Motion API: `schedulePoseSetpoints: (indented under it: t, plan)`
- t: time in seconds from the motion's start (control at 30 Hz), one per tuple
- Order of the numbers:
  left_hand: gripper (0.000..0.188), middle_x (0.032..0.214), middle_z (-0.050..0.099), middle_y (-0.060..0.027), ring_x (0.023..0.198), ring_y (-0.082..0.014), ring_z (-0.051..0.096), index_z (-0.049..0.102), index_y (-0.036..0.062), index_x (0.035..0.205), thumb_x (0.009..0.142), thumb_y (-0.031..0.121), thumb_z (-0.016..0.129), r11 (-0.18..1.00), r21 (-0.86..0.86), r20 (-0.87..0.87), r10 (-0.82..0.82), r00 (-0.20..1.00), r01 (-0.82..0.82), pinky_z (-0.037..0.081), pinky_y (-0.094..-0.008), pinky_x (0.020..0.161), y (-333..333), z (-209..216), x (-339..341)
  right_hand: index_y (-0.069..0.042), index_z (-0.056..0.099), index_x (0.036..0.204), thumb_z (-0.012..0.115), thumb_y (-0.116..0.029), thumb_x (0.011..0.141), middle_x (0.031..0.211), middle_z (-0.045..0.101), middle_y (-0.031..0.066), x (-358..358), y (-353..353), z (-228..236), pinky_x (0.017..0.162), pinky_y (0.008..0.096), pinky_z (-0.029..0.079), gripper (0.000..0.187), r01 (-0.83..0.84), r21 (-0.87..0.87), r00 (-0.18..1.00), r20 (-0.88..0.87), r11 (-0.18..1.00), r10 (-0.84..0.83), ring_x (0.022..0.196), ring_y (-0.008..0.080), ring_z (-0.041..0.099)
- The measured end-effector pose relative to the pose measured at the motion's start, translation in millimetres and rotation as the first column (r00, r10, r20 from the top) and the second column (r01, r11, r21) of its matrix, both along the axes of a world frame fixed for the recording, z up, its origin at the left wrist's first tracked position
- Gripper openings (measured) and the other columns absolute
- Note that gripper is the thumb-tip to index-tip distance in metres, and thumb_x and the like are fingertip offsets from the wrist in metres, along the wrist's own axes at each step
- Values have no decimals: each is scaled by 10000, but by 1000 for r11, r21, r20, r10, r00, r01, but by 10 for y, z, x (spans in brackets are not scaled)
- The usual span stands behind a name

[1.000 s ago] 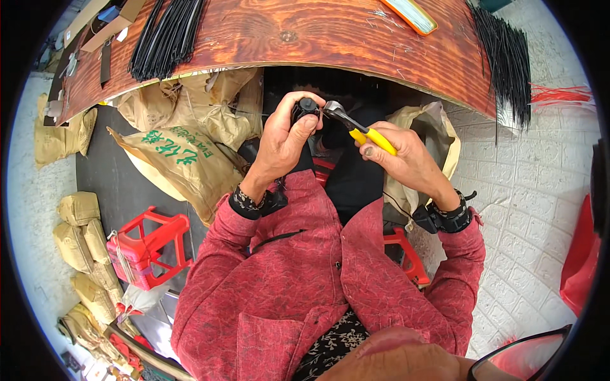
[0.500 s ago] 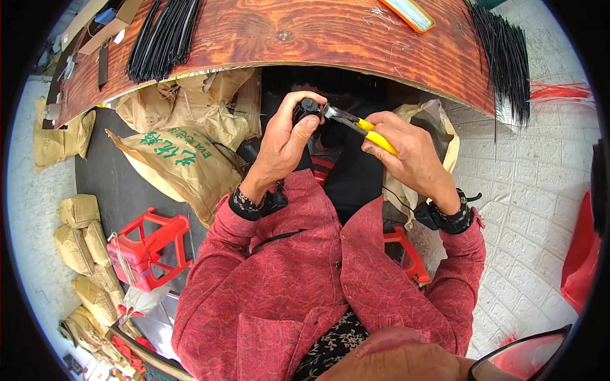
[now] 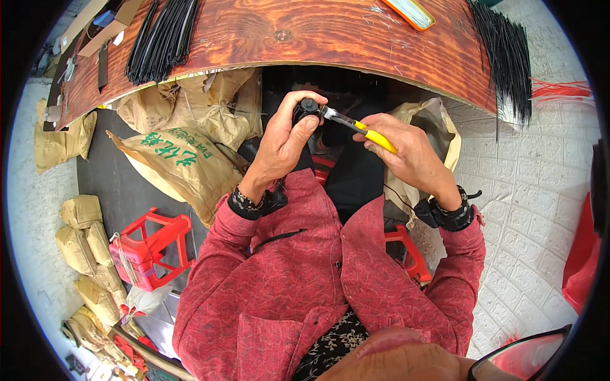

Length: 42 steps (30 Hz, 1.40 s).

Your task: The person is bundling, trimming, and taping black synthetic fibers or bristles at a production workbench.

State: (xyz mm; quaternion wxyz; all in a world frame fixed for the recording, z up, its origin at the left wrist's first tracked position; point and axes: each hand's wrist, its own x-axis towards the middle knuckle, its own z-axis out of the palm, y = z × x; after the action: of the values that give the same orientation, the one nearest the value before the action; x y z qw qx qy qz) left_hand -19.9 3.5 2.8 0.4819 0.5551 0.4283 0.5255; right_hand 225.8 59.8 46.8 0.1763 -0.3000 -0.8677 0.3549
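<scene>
This looks like a small workshop for piecework by hand. A long reddish varnished wooden workbench [image 3: 267,38] bends across the top of the frame, with bundles of thin black strips [image 3: 162,38] lying on it at upper left and upper right. Below it, centre left, brown paper sacks [image 3: 184,152] are piled. Red plastic stools [image 3: 149,244] stand on the tiled floor [image 3: 527,209] at lower left.

wooden tabletop [image 3: 305,38] with black strip bundles [image 3: 162,38], yellow-rimmed tray [image 3: 410,13]
</scene>
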Motion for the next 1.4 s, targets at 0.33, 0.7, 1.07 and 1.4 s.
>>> schedulePoseSetpoints:
  t: [0.33, 0.7, 1.07, 1.4]
  plan:
    - [442, 1043, 515, -25, 895, -88, 498, 506, 36, 1269, 1020, 398, 555, 1000, 28, -46, 6, 999, -5, 415, -219, 808, 1, 22, 5, -17, 675, 1057, 705, -66, 865, 1078, 675, 97, 10, 7, -10, 755, 367, 546, 201, 9, 102, 1000, 17, 995, -11, 898, 298, 696]
    - [439, 1009, 517, -12, 887, -87, 493, 515, 37, 1258, 1020, 405, 551, 999, 43, -50, 22, 998, -20, 410, -219, 798, 6, 13, 35, -4, 625, 865, 761, -265, 840, 865, 652, 105, 17, 69, 31, 584, 366, 493, 296, -9, 274, 996, 91, 962, -17, 693, 318, 633]
    - [457, 1110, 517, -30, 910, -95, 496, 509, 40, 1266, 1011, 415, 566, 998, 13, -25, -65, 998, 65, 426, -236, 829, 63, 56, 24, 0, 680, 871, 713, -304, 901, 678, 600, 113, 70, 129, -59, 545, 345, 441, 307, 12, -520, 997, -55, 854, -48, 588, 256, 595]
    - [426, 1135, 511, -53, 1033, -142, 483, 499, 34, 1274, 1027, 379, 539, 999, -6, 10, -48, 999, 49, 387, -283, 952, 79, 61, 93, 12, 674, 920, 721, -253, 893, 757, 624, 115, 110, 168, -25, 585, 358, 454, 270, -63, -193, 998, -28, 979, 59, 667, 248, 626]
